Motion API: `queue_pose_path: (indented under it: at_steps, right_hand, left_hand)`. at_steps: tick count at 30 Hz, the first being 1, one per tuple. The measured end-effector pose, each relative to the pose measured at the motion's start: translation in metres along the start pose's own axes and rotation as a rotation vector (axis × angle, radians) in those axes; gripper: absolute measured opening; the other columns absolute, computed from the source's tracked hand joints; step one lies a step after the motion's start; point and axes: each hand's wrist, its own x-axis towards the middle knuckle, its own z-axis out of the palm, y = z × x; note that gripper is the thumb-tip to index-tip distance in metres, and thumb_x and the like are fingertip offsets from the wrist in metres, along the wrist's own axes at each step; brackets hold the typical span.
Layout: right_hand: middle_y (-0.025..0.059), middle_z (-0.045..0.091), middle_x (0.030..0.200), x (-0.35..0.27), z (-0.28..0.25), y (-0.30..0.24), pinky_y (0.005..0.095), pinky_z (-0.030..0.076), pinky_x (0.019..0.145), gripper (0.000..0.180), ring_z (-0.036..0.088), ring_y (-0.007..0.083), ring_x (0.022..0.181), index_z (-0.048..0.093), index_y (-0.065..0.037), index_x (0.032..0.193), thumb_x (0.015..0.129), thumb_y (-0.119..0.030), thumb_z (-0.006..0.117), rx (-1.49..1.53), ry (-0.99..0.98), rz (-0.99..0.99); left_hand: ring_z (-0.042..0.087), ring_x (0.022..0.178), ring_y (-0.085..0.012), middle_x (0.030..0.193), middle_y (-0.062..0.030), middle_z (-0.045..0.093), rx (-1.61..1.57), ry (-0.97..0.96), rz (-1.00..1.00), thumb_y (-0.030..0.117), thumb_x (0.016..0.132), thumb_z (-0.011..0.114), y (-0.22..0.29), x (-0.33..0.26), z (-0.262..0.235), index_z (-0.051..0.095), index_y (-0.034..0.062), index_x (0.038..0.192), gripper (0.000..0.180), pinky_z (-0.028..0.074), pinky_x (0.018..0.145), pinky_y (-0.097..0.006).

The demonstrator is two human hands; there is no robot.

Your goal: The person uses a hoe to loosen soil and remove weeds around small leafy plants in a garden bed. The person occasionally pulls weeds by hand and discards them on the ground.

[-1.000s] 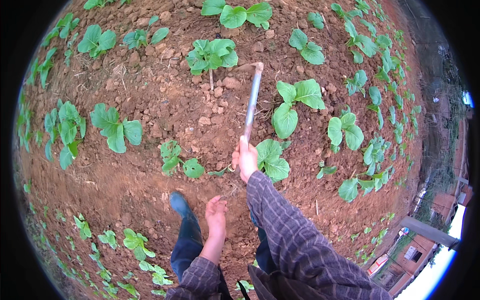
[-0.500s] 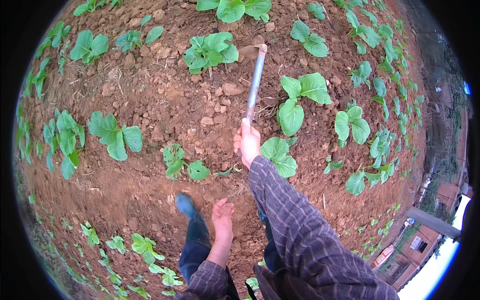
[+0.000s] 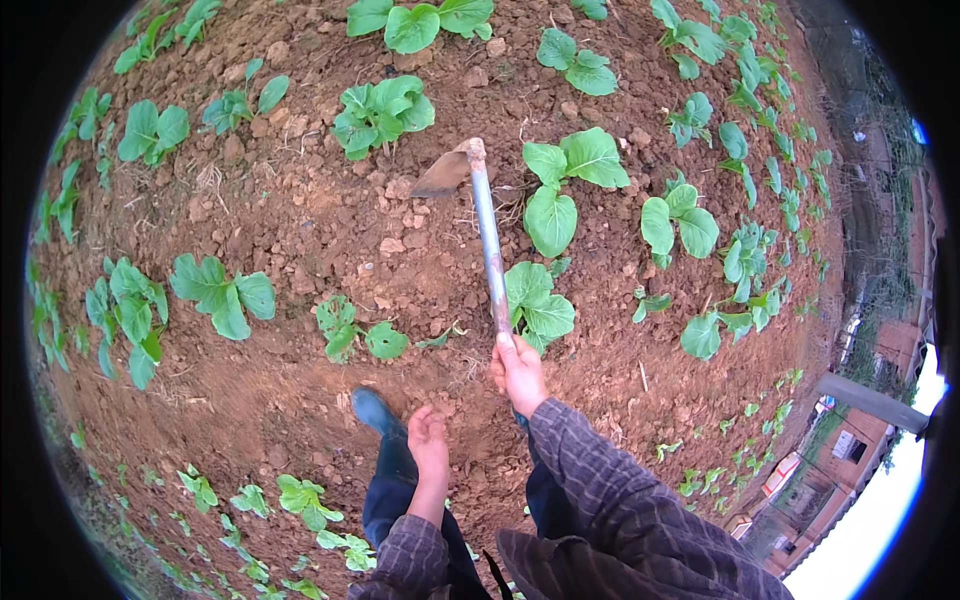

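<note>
My right hand (image 3: 518, 370) is closed around the handle of a hoe (image 3: 488, 240), its thumb lying along the shaft. The hoe points away from me, and its broad, soil-brown blade (image 3: 440, 174) juts left from the far end, at the loose soil. Just right of the shaft grow two leafy green plants, a nearer one (image 3: 540, 305) and a farther one (image 3: 565, 180). My left hand (image 3: 428, 445) hangs low beside my leg with loosely bent fingers, partly apart, and nothing visible in it.
Leafy plants (image 3: 385, 112) stand in rows over the reddish, cloddy soil (image 3: 350, 230). A hole-eaten plant (image 3: 360, 330) grows ahead of my boot (image 3: 375, 410). Smaller seedlings (image 3: 305, 500) are at lower left. Brick buildings (image 3: 835, 480) and a grey post (image 3: 875, 402) appear at far right.
My right hand has drawn the hoe back toward me, and the blade has left its place beside the far plant. My left hand remains low near my leg.
</note>
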Motion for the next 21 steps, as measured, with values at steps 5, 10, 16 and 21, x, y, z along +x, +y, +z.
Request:
queue_pose_path:
  at_steps: [5,10,16,21]
  right_hand:
    - [0.0080,0.056,0.066,-0.017,-0.046,-0.045,0.0358,0.045,0.055,0.027,0.055,0.0186,0.057,0.056,-0.003,0.095,0.098,-0.030,0.056,-0.492,0.210,-0.500]
    - [0.0225,0.063,0.073,0.001,-0.084,-0.026,0.0495,0.048,0.066,0.045,0.063,0.0412,0.070,0.058,-0.001,0.096,0.096,-0.046,0.051,-0.955,0.279,-0.212]
    - [0.0204,0.062,0.070,-0.107,-0.054,-0.058,0.0492,0.047,0.062,0.040,0.063,0.0397,0.068,0.059,-0.006,0.095,0.094,-0.046,0.056,-0.847,0.186,-0.339]
    - [0.0184,0.060,0.067,-0.195,-0.096,-0.062,0.0483,0.046,0.064,0.044,0.062,0.0395,0.069,0.060,-0.008,0.091,0.091,-0.051,0.057,-0.943,0.014,-0.303]
  left_hand:
    - [0.055,0.087,-0.0092,0.097,-0.0028,0.059,0.098,-0.011,0.153,0.000,0.092,0.054,0.020,-0.036,-0.046,0.053,0.0010,0.121,0.029,0.045,0.081,-0.022]
    - [0.055,0.087,-0.0099,0.095,-0.0029,0.060,0.169,0.039,0.094,0.003,0.092,0.055,0.074,-0.084,-0.074,0.052,0.0003,0.122,0.029,0.046,0.081,-0.024]
    - [0.056,0.077,-0.0102,0.092,-0.0033,0.063,0.295,0.192,0.221,0.004,0.090,0.057,0.152,-0.147,-0.178,0.055,0.0045,0.119,0.029,0.046,0.071,-0.025]
    - [0.059,0.084,-0.0164,0.096,-0.0075,0.063,0.507,0.415,0.204,0.002,0.087,0.059,0.161,-0.185,-0.296,0.057,0.0008,0.112,0.026,0.048,0.074,-0.026]
